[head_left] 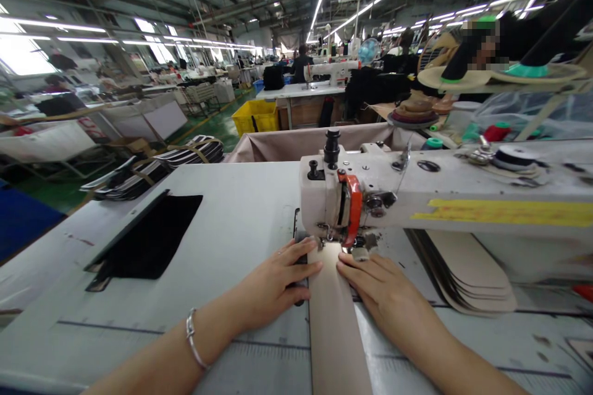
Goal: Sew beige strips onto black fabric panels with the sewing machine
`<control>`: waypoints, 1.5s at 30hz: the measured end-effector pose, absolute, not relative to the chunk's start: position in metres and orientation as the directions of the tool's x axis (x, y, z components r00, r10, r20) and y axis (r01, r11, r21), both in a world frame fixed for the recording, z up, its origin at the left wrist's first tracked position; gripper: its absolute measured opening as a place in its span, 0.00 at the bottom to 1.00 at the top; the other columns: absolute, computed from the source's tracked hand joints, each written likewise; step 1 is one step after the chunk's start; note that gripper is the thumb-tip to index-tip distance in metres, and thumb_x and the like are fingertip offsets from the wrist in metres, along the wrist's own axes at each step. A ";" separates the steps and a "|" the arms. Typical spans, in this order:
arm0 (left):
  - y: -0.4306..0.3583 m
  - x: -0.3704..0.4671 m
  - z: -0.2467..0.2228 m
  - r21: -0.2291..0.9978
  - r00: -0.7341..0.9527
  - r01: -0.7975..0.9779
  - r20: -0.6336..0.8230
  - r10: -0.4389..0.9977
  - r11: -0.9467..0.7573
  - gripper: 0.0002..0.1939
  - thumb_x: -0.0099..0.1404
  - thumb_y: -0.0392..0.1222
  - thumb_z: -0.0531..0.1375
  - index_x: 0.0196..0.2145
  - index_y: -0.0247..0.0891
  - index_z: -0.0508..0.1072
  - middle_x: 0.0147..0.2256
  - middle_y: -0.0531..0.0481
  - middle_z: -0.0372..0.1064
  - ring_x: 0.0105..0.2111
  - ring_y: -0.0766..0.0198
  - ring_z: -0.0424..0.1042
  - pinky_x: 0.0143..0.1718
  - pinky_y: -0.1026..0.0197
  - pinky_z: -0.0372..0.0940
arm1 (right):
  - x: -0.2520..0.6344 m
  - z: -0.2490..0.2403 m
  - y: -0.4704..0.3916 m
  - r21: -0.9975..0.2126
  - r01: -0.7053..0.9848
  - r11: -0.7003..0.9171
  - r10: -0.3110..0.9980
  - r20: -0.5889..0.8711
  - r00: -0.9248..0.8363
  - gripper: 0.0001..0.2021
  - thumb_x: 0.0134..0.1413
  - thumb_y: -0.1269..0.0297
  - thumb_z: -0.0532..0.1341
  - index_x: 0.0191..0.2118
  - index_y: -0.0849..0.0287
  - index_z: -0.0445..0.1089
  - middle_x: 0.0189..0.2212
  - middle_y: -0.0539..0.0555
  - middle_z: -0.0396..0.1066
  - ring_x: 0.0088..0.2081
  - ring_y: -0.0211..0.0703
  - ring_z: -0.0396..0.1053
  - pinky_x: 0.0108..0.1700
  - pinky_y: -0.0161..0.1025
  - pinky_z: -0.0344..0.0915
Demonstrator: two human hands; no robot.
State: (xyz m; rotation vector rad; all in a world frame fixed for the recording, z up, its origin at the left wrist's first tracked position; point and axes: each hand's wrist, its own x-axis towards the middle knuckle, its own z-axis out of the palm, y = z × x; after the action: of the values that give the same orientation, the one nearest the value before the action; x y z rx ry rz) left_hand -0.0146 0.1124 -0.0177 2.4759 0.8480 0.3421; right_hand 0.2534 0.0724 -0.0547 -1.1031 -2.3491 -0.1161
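Note:
A long beige strip (334, 327) runs from the near table edge up under the head of a white sewing machine (319, 191). With fingers spread, my left hand (282, 274) rests along the strip's left edge, its fingertips on the material just before the needle area. My right hand (382, 284) lies flat at the right edge, fingers stretched towards the presser foot. Neither hand grips anything. An orange guard (353, 210) hides part of the needle. Right of my right hand, under the machine arm, lies a stack of beige rounded pieces (482, 271).
A black fabric piece (160, 241) lies on the left of the white table (236, 210). Bundled striped pieces (157, 166) sit beyond it. Thread cones (463, 55) stand at the right, above a red spool (497, 131). A yellow crate (254, 117) stands behind.

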 end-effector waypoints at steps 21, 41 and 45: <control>0.133 -0.196 0.018 -0.087 -0.110 0.989 0.087 0.990 0.117 0.13 0.66 0.36 0.59 0.46 0.26 0.75 0.44 0.31 0.74 0.47 0.43 0.74 0.50 0.45 0.67 | 0.285 -0.134 0.091 0.084 0.696 0.713 0.559 0.530 -0.638 0.28 0.62 0.57 0.56 0.67 0.45 0.56 0.62 0.48 0.63 0.53 0.53 0.71 0.50 0.50 0.72; 0.074 -0.093 0.084 0.100 0.307 0.942 0.135 0.942 -0.321 0.18 0.64 0.29 0.54 0.48 0.39 0.75 0.43 0.48 0.73 0.45 0.59 0.72 0.51 0.59 0.64 | 0.253 -0.060 0.076 0.058 0.706 0.706 0.546 0.592 -0.594 0.15 0.66 0.60 0.54 0.52 0.51 0.72 0.49 0.50 0.75 0.47 0.48 0.75 0.46 0.48 0.74; 0.054 -0.040 0.036 0.544 0.511 0.764 -0.181 0.841 -0.347 0.15 0.71 0.46 0.54 0.39 0.38 0.78 0.34 0.50 0.73 0.31 0.63 0.72 0.36 0.61 0.68 | 0.242 -0.055 0.072 -0.031 0.697 0.716 0.622 0.483 -0.617 0.19 0.64 0.62 0.57 0.60 0.50 0.66 0.56 0.52 0.70 0.53 0.49 0.71 0.51 0.50 0.72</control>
State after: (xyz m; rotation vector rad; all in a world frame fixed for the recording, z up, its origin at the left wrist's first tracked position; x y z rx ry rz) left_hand -0.0405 0.0543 0.0357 2.1787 1.3061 0.1737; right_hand 0.2423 0.0724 -0.0555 -1.0094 -2.4548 -0.2189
